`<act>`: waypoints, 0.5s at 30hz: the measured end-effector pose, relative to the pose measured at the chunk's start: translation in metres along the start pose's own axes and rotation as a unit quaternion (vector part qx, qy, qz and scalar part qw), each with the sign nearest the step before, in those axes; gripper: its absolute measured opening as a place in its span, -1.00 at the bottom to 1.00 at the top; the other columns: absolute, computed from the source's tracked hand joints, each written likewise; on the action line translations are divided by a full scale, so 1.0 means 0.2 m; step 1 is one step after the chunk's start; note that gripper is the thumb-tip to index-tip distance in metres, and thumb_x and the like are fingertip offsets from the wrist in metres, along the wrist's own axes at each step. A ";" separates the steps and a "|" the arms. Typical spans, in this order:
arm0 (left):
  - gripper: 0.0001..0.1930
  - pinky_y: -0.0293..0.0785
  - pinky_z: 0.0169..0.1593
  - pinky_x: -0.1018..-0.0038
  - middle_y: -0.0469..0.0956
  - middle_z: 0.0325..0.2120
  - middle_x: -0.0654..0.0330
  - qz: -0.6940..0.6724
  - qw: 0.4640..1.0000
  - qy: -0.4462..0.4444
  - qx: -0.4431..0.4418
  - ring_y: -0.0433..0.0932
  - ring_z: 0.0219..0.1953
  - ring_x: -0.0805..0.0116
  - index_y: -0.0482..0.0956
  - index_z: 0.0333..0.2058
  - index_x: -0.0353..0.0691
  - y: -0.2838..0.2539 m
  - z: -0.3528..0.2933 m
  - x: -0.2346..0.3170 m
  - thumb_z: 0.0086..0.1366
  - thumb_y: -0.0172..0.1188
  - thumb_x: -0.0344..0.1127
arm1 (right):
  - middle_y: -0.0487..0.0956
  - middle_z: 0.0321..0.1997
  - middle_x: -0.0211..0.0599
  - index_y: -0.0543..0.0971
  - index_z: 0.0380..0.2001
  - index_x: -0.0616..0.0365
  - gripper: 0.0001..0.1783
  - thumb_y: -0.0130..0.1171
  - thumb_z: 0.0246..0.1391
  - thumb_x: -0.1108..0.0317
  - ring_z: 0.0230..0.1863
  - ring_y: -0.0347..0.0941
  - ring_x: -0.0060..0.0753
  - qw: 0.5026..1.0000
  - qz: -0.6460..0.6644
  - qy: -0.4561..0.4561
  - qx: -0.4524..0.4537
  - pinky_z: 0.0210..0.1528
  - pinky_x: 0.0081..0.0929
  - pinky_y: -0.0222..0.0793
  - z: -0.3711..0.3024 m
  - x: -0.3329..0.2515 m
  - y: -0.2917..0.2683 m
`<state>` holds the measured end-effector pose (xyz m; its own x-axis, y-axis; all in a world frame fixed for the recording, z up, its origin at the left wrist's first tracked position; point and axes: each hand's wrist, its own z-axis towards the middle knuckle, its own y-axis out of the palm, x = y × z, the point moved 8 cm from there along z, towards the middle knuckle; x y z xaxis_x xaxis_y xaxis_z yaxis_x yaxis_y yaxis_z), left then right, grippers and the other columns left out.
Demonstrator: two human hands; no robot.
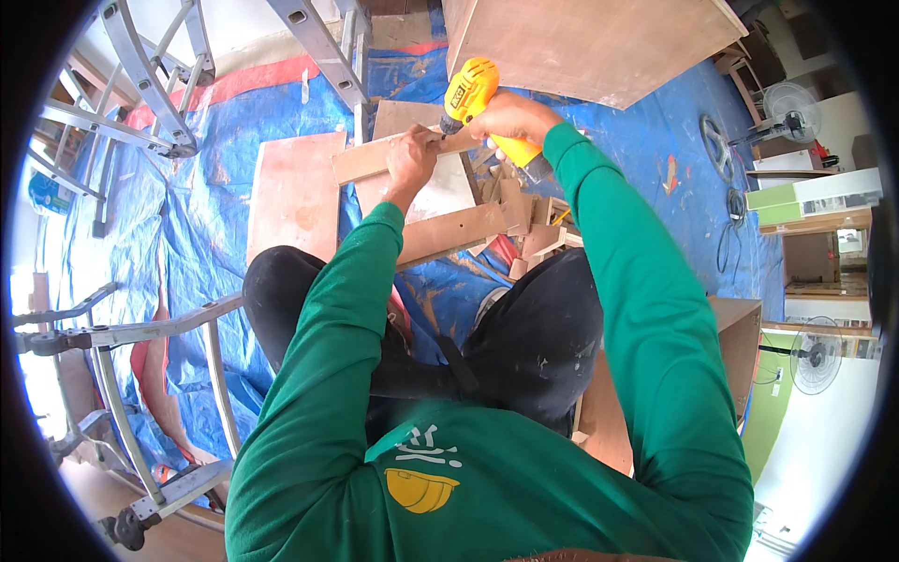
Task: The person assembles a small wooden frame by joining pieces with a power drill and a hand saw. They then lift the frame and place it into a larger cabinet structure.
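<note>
Pointing at the strip (368, 161), the drill (475, 82) sits in the right hand (513, 116), whose grip is closed around the handle; whether its tip meets wood is too small to tell. The left hand (412, 161) is on the strip, fingertips just beside the drill's nose; whether that grip pinches anything cannot be told. The strip lies across the board (448, 195), its left end jutting past the board's left edge. The likeliest trouble seems the tip skidding into the left fingers, since they are so close. With no clamp in sight, the strip might also spin or tip under a hard push. A second strip (454, 232) crosses the board's near edge; scraps (517, 208) crowd the right edge and could get in the way of either piece. Farther out, folds in the blue tarp (178, 244), toward its left edge, might catch a foot near the ladder (323, 56). As for writing, the drill carries a small lettered label (457, 97); the green shirt (562, 478) shows white marks above a yellow hard-hat print (420, 491).
</note>
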<state>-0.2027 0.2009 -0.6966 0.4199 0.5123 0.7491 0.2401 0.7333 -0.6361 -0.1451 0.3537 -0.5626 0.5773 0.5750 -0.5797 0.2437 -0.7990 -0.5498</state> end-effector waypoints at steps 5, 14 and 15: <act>-0.72 0.58 0.04 0.22 0.72 -0.07 0.21 -0.078 0.995 -0.034 0.059 0.71 -0.03 0.06 0.82 -0.08 -0.01 -0.04 0.01 -0.03 0.36 0.33 -0.05 | 0.60 -0.44 -0.25 0.61 -0.26 0.19 -0.74 0.34 -0.04 0.33 -0.53 0.57 -0.33 0.999 0.036 -0.012 0.006 -0.49 -0.28 0.56 0.00 -0.06 -0.04; -0.71 0.57 0.04 0.22 0.73 -0.08 0.22 -0.029 0.999 -0.022 0.007 0.71 -0.03 0.08 0.83 -0.10 -0.01 0.00 0.03 -0.02 0.34 0.32 -0.04 | 0.56 -0.49 -0.30 0.61 -0.29 0.23 -0.78 0.35 0.00 0.37 -0.59 0.49 -0.40 1.000 0.005 -0.008 -0.008 -0.55 -0.35 0.50 0.04 -0.03 -0.03; -0.72 0.59 0.04 0.20 0.73 -0.09 0.25 -0.030 0.999 -0.023 0.011 0.72 -0.04 0.08 0.84 -0.11 0.02 0.00 0.04 -0.03 0.32 0.32 -0.05 | 0.56 -0.50 -0.29 0.61 -0.31 0.22 -0.78 0.35 -0.02 0.36 -0.59 0.49 -0.39 1.000 -0.007 -0.007 -0.009 -0.54 -0.34 0.50 0.03 -0.04 -0.02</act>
<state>-0.2119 0.2016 -0.6991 0.3638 0.4874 0.7938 0.2443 0.7724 -0.5863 -0.1558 0.3539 -0.5586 0.5632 0.5881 -0.5804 0.2654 -0.7940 -0.5470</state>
